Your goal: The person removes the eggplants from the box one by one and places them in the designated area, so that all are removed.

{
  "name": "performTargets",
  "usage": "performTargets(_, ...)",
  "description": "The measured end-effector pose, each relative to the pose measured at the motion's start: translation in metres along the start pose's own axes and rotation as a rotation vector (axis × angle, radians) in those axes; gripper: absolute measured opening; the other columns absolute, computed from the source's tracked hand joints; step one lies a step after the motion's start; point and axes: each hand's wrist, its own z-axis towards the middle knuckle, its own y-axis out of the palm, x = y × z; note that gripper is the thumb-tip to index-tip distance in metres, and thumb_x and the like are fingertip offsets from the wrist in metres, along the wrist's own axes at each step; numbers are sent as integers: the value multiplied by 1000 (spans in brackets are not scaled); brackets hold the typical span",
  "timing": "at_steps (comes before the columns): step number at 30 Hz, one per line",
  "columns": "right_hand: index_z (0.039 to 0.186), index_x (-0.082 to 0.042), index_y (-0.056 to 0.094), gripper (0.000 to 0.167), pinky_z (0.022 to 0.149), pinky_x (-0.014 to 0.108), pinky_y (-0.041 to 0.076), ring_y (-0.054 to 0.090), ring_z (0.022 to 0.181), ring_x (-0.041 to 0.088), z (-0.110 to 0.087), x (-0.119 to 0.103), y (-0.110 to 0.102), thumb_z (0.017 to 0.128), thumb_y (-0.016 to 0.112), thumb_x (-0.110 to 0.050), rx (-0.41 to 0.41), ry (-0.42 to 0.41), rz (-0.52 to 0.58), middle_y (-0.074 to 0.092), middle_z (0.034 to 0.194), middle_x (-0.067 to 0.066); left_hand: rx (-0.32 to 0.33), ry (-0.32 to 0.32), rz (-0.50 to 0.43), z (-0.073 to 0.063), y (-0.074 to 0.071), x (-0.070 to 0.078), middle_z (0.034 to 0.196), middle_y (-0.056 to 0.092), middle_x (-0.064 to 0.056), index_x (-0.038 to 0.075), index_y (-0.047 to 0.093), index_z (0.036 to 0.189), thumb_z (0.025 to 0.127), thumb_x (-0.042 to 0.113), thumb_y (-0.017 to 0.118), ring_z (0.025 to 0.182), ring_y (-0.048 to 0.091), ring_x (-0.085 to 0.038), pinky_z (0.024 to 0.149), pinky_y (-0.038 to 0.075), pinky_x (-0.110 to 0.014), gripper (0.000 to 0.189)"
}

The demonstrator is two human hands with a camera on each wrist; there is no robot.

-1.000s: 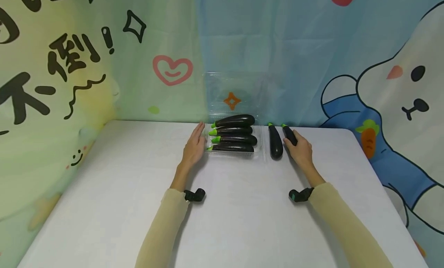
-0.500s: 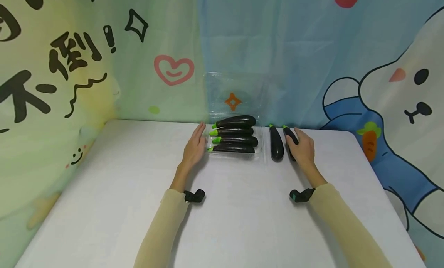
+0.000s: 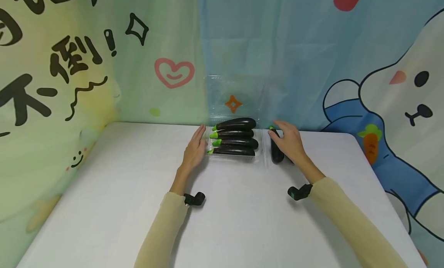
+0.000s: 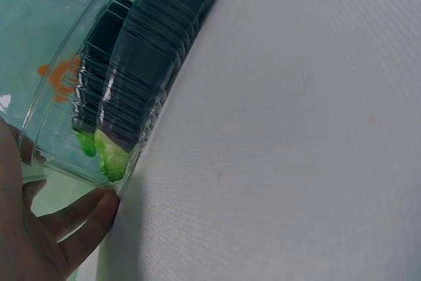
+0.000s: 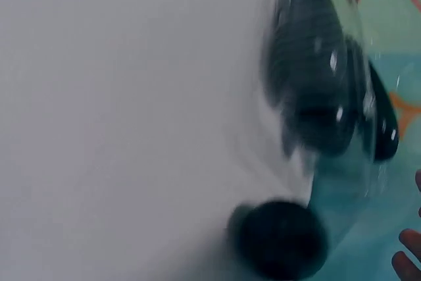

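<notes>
A clear plastic clamshell box stands with its lid raised, and several dark eggplants with green stem ends lie crosswise in it. My left hand rests against the box's left end, its fingers nearly straight; in the left wrist view the fingertips touch the plastic wall. To the right of the box, a loose eggplant lies lengthwise on the table. Over it hangs my right hand, thumb and fingers spread, holding nothing. Another loose eggplant is mostly hidden beneath this hand; only its lower end shows.
The white table ends at a printed cloth backdrop just behind the box. The transparent raised lid leans near that cloth. A small black camera is strapped at the left wrist, another camera at the right.
My right hand has let go of the outer loose eggplant and moved left over the one nearer the box. The left hand has stayed at the box's end.
</notes>
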Motion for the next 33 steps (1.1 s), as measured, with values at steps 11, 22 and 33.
performTargets(11, 134, -3, 57, 47, 108, 58, 35, 50, 127, 42, 13, -34, 6, 92, 66, -22, -89, -144, -74, 56, 136, 23, -9, 9, -8, 1, 1, 2, 161, 28, 2, 16, 33, 152, 98, 22, 30, 148, 29, -23, 117, 29, -51, 55)
performTargets(22, 136, -5, 56, 49, 108, 60, 35, 47, 130, 42, 18, -40, 9, 92, 66, -23, -217, -169, -65, 54, 139, 23, -22, -12, 6, -1, 0, 1, 161, 25, 9, 21, 31, 153, 98, 25, 29, 149, 27, -19, 118, 28, -50, 55)
performTargets(33, 139, -10, 54, 53, 109, 57, 36, 48, 130, 38, 38, -64, 18, 92, 66, -29, -359, -262, -159, 55, 141, 17, -9, 1, -4, 0, -1, 0, 161, 28, 3, 17, 34, 152, 98, 24, 30, 148, 29, -22, 116, 30, -51, 55)
